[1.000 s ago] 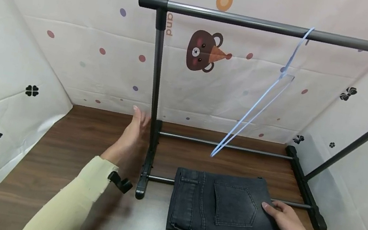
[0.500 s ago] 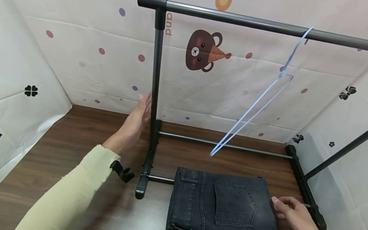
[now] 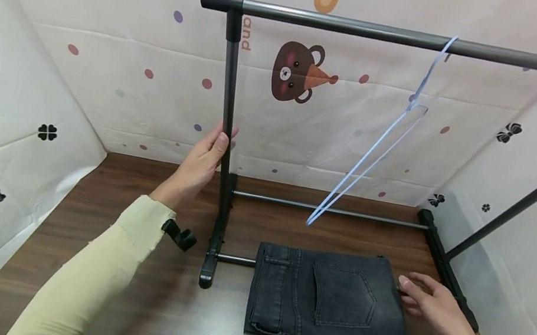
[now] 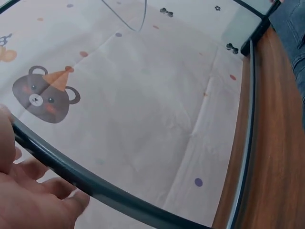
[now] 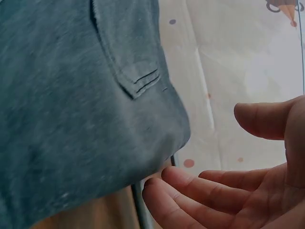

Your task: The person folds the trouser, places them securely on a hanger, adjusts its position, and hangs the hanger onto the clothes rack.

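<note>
Folded dark jeans (image 3: 343, 294) lie on the floor with a back pocket facing up, across the front lower bar of a black clothes rack (image 3: 337, 24). My left hand (image 3: 197, 167) holds the rack's left upright, thumb on the near side and fingers behind it. In the left wrist view those fingers (image 4: 59, 191) show beneath the post (image 4: 95, 183). To the right of the jeans hovers my right hand (image 3: 437, 314), holding nothing. The right wrist view shows its thumb spread away from the fingers (image 5: 209, 191), close to the folded edge of the jeans (image 5: 95, 124).
From the rack's top rail hangs a light blue hanger (image 3: 364, 160), tilted down to the left. A patterned white sheet (image 3: 155, 76) covers the back and sides. Wooden flooring (image 3: 158, 304) lies beneath the rack's black feet (image 3: 210, 265).
My left hand has moved up and now holds the upright it was beside. My right hand has let go of the jeans and moved right. The jeans stay in place.
</note>
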The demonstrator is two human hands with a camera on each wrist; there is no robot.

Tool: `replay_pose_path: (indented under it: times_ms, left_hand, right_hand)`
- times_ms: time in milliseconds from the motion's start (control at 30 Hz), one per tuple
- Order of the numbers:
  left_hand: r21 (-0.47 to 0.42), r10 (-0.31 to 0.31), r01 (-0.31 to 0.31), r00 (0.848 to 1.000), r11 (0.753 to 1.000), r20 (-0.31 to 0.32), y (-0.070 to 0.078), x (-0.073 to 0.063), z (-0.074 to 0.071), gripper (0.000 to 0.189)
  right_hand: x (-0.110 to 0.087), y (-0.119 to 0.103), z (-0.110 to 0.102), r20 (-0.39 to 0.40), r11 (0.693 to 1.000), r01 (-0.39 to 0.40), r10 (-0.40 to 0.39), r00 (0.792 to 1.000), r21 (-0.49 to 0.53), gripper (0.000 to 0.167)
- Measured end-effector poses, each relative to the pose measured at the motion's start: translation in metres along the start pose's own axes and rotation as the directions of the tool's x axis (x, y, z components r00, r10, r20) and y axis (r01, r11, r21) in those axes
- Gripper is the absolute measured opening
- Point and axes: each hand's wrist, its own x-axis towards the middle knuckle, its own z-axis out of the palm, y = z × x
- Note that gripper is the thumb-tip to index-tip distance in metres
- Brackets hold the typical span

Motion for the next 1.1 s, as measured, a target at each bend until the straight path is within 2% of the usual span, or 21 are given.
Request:
replay_pose_path:
  times_ms: [300,667,767,833,967,1100]
  left_hand:
    - [0.074,0.057,-0.054,0.998,0.996,-0.035,0.001,0.005,0.003,0.061]
    - [0.090,0.023,-0.017,0.998,0.996,-0.062,0.001,0.007,0.006,0.052]
    - [0.073,0.020,-0.015,0.997,0.997,-0.069,0.001,0.008,0.007,0.050]
    - [0.066,0.023,-0.018,0.997,0.998,-0.078,0.000,0.008,0.008,0.049]
    - [0.083,0.038,-0.031,0.996,0.996,-0.083,-0.001,0.009,0.008,0.048]
    - [0.104,0.039,-0.030,0.996,0.994,-0.082,-0.002,0.006,0.008,0.048]
  right_hand:
    - [-0.006,-0.024,-0.006,0.010,0.991,0.057,-0.056,0.998,-0.119,0.092]
    - [-0.017,-0.052,-0.022,-0.030,0.959,0.190,-0.200,0.979,-0.210,0.087]
    - [-0.017,-0.065,-0.026,-0.034,0.936,0.220,-0.238,0.971,-0.273,0.086]
    - [-0.017,-0.072,-0.028,-0.039,0.910,0.260,-0.287,0.957,-0.323,0.084]
    - [-0.018,-0.086,-0.032,-0.044,0.857,0.321,-0.369,0.929,-0.403,0.079]
    - [-0.019,-0.096,-0.037,-0.037,0.821,0.347,-0.406,0.913,-0.453,0.077]
